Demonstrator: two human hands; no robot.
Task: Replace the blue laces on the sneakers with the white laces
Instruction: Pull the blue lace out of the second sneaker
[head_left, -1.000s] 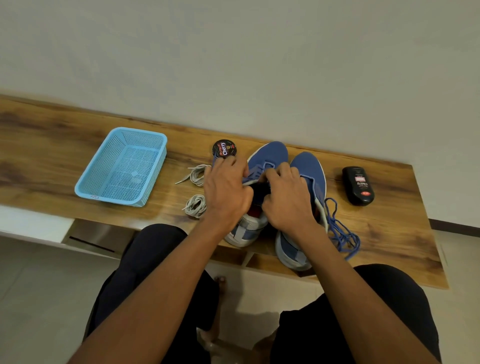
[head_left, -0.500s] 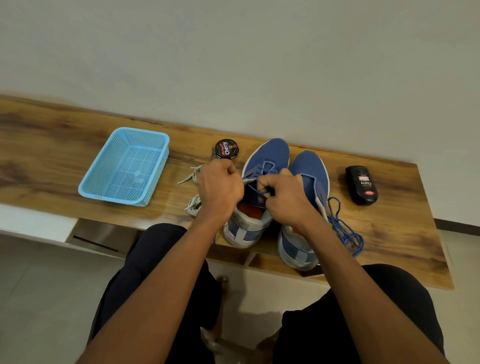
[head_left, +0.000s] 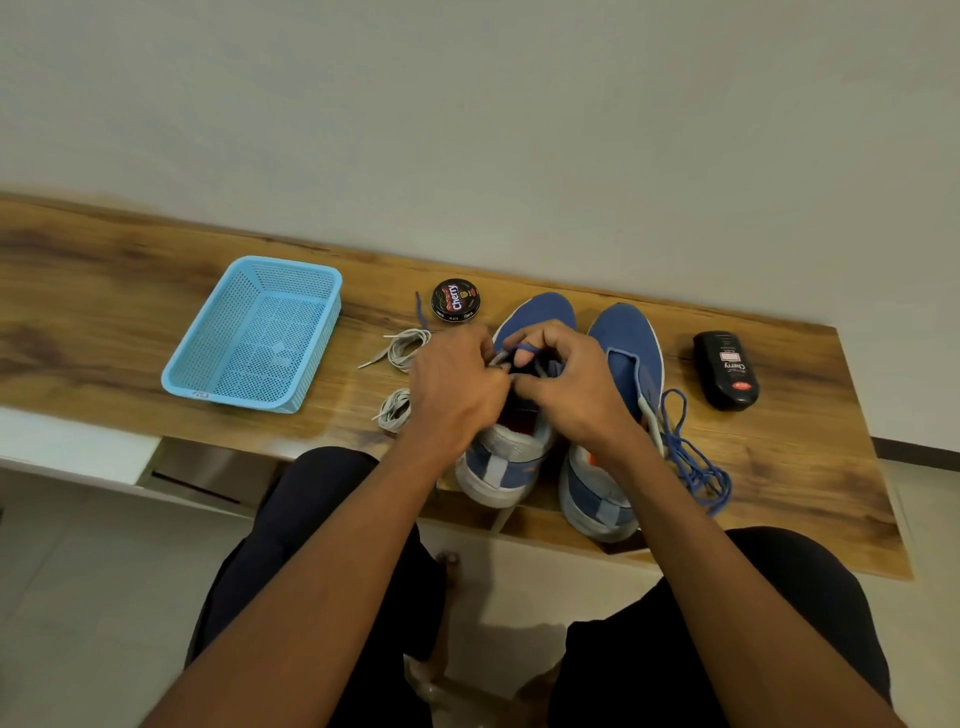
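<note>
Two blue sneakers stand side by side on the wooden table (head_left: 104, 291), heels towards me. Over the left sneaker (head_left: 511, 457) both hands work at the eyelets. My left hand (head_left: 457, 387) pinches the shoe's edge or lace at the tongue; which one is hidden. My right hand (head_left: 566, 384) pinches a loop of blue lace (head_left: 522, 349) lifted above the shoe. The right sneaker (head_left: 626, 353) has no lace in it; a loose blue lace (head_left: 693, 462) lies piled at its right side. Two coiled white laces (head_left: 408, 345) (head_left: 394, 410) lie left of the shoes.
A light blue plastic basket (head_left: 257, 335) stands at the left. A round black polish tin (head_left: 455, 300) sits behind the white laces, with a thin blue lace end (head_left: 420, 306) beside it. A black polish bottle (head_left: 726, 370) lies at the right. My knees are under the table's front edge.
Both hands have shifted up the left sneaker towards its toe, and my right hand has drawn a loop of blue lace up out of the shoe.
</note>
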